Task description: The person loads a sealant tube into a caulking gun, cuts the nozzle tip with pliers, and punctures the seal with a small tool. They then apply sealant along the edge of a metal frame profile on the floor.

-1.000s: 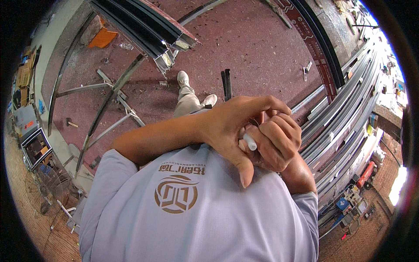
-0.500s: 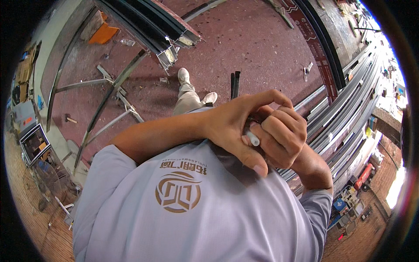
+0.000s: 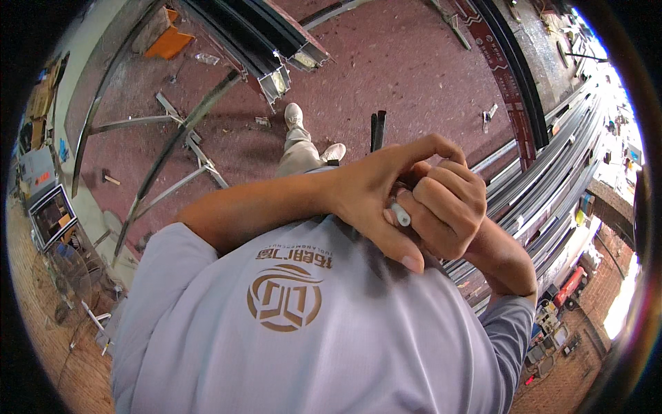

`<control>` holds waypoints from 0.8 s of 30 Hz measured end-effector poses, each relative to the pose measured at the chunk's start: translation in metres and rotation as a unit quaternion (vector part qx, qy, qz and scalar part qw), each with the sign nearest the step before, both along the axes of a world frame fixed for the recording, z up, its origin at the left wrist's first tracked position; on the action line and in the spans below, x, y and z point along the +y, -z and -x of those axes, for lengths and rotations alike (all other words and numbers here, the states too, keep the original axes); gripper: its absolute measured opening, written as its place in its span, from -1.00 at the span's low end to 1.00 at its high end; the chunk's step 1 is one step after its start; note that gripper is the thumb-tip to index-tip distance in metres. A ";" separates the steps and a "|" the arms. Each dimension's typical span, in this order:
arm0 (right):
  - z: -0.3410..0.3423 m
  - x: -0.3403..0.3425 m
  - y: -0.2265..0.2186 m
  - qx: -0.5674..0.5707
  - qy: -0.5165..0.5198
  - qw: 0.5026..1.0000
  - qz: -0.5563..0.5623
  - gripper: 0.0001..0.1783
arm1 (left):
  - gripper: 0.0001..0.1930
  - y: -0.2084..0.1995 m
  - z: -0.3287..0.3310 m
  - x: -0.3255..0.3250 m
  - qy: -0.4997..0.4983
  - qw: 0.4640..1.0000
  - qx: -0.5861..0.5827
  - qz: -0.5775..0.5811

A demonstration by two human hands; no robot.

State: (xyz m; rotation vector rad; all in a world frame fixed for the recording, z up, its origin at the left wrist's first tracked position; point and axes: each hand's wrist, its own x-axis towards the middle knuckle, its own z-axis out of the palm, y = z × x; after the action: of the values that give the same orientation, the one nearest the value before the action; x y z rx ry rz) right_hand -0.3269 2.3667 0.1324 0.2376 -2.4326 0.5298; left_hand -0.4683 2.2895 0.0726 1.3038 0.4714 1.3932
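Observation:
Both of my hands meet in front of my chest. My right hand [image 3: 452, 207] is curled into a fist, with a short white stick [image 3: 400, 215], cigarette-like, poking out between its fingers. Only the stick's round end shows; the rest is hidden in the hand. Around that fist my left hand [image 3: 369, 193] forms a loose C. Its thumb stretches down below the stick and its index finger arches over to the right knuckles. The left hand's other fingers are mostly hidden.
Dark metal profiles [image 3: 265, 41] jut in from the top left. Beneath them stands a metal frame [image 3: 186, 127]. Long profiles [image 3: 552, 186] are stacked along the right. A hammer [image 3: 110, 178] and an orange piece [image 3: 169, 43] lie on the reddish floor [image 3: 386, 76].
The surroundings have shifted slightly in the picture. My hands keep nearly the same pose around the white stick.

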 end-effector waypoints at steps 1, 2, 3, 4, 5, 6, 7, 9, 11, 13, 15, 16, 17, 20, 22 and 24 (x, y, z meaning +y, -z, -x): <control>0.002 0.001 0.001 0.001 0.014 1.000 0.007 -0.58 | 0.15 0.002 0.001 0.003 -0.016 1.000 0.003 -0.026; 0.006 0.000 0.003 0.013 0.035 0.999 0.016 -0.56 | 0.16 0.003 0.003 0.005 -0.023 1.000 -0.009 -0.013; 0.010 0.001 0.007 0.023 0.054 0.998 0.026 -0.54 | 0.18 0.005 0.005 0.008 -0.034 0.999 -0.025 -0.012; 0.010 -0.001 0.008 0.015 0.103 0.994 0.029 -0.58 | 0.19 0.006 0.007 0.010 -0.048 0.998 -0.042 -0.004; 0.006 -0.003 0.009 0.004 0.149 0.988 0.034 -0.62 | 0.21 0.007 0.009 0.011 -0.018 0.994 -0.080 0.066; 0.000 -0.006 0.012 -0.005 0.195 0.980 0.038 -0.66 | 0.25 0.009 0.014 0.012 -0.027 0.992 -0.077 0.098; -0.010 -0.011 0.014 -0.030 0.248 0.968 0.029 -0.65 | 0.29 0.011 0.018 0.013 -0.036 0.989 -0.067 0.130; -0.038 -0.027 0.026 -0.056 0.275 0.949 0.144 -0.78 | 0.16 0.014 0.025 0.018 -0.103 0.987 -0.070 0.106; -0.064 -0.042 0.061 -0.174 0.272 0.885 0.337 -0.77 | 0.01 0.016 0.031 0.026 -0.175 0.978 -0.070 0.094; -0.093 -0.056 0.108 -0.319 0.283 0.756 0.497 -0.71 | -0.28 0.014 0.036 0.030 -0.222 0.962 -0.111 0.112; -0.120 -0.064 0.160 -0.409 0.328 0.635 0.567 -0.51 | -0.33 0.010 0.037 0.040 -0.243 0.930 -0.231 0.147; -0.132 -0.070 0.184 -0.372 0.374 0.629 0.571 -0.42 | -0.36 0.009 0.038 0.045 -0.255 0.909 -0.289 0.157; -0.142 -0.077 0.206 -0.333 0.419 0.622 0.572 -0.32 | -0.41 0.008 0.038 0.045 -0.297 0.895 -0.281 0.177; -0.172 -0.078 0.239 -0.167 0.461 0.655 0.575 -0.10 | -0.35 0.014 0.041 0.044 -0.281 0.843 -0.368 0.272; -0.187 -0.079 0.239 -0.082 0.434 0.650 0.618 -0.17 | -0.26 0.025 0.039 0.039 -0.259 0.802 -0.403 0.358; -0.200 -0.084 0.224 -0.043 0.474 0.613 0.631 -0.37 | -0.24 0.040 0.036 0.033 -0.223 0.765 -0.456 0.396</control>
State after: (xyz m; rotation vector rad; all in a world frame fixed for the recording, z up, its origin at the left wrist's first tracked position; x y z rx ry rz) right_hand -0.1267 2.2825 -0.0912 -1.5613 -1.3106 1.4848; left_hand -0.5047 2.3228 0.0321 -0.2570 0.5940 1.7318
